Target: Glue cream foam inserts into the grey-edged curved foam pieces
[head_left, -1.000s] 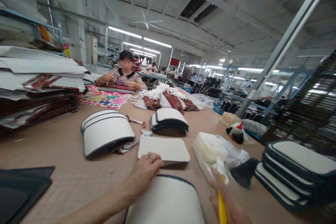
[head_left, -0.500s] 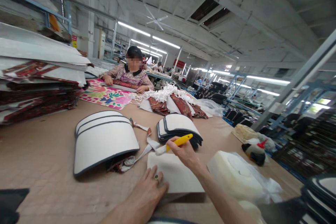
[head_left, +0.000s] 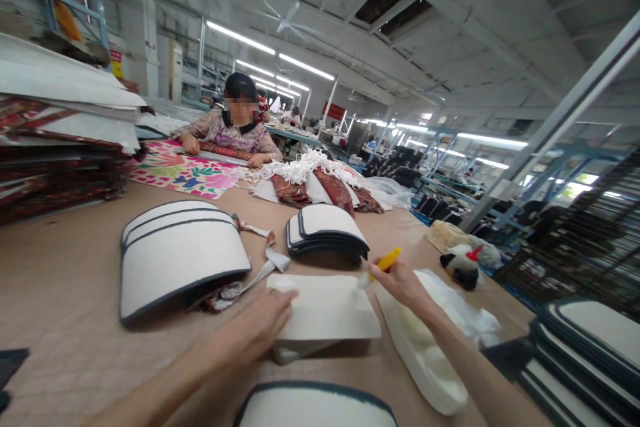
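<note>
My right hand (head_left: 401, 282) is closed around the yellow handle (head_left: 386, 263) of a flat brush. Its pale bristles (head_left: 364, 281) meet the right part of a white panel (head_left: 330, 310) or lie just over it. My left hand (head_left: 267, 320) rests at the panel's left edge, fingers stretched out and slightly blurred; its thumb is hidden. The panel lies on a raised support, which is mostly covered. Beneath my right forearm sits a white plastic container (head_left: 425, 360) holding something pale. Behind the panel stands a stack of curved white pieces with dark edging (head_left: 327, 230).
Larger curved white pieces (head_left: 183, 263) stand at left, beside a fabric strip (head_left: 270, 257). More edged pieces lie at near centre (head_left: 315, 407) and right (head_left: 590, 347). A co-worker (head_left: 240, 127) sits across the table. Fabric-trimmed panels (head_left: 65, 100) are piled at far left.
My right hand has moved the brush rightward across the panel. My left hand has shifted left to the panel's edge. The view has shifted, showing more of the container and the near edged piece.
</note>
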The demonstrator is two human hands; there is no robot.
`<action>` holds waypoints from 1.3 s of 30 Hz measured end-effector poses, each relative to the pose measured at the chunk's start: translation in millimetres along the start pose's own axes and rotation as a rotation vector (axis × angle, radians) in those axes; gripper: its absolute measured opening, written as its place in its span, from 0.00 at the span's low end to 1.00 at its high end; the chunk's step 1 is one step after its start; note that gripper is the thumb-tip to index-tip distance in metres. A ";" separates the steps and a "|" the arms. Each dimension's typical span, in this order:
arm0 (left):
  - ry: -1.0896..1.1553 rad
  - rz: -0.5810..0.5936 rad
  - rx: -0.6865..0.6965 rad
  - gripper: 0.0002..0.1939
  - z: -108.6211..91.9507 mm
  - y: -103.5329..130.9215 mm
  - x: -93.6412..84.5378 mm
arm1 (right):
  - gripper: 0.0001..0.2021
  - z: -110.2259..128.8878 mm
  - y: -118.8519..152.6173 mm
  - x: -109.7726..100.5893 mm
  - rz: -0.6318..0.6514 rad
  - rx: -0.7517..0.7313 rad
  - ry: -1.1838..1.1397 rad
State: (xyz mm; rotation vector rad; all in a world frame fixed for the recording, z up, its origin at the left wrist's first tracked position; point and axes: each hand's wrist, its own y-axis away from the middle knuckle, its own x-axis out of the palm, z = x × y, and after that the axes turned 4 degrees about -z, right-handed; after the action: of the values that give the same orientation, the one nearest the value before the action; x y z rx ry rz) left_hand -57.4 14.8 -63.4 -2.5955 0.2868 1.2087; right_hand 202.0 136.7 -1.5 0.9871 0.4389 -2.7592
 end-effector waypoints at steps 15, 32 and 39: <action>0.068 0.043 0.017 0.20 -9.6 -14.2 -19.4 | 0.11 7.3 59.8 -25.1 0.099 0.021 0.015; -0.372 -0.084 0.491 0.16 -61.1 134.7 122.9 | 0.08 99.0 145.3 87.2 0.335 -0.030 -0.173; -0.271 0.100 0.470 0.26 -69.7 138.6 97.7 | 0.10 33.3 156.8 10.1 0.137 0.065 -0.063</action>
State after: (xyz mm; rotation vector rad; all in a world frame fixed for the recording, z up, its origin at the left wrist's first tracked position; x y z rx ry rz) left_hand 14.9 -145.0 -116.8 -2.0149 0.5718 1.3197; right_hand 215.9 -22.5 -17.1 0.9055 0.2628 -2.6876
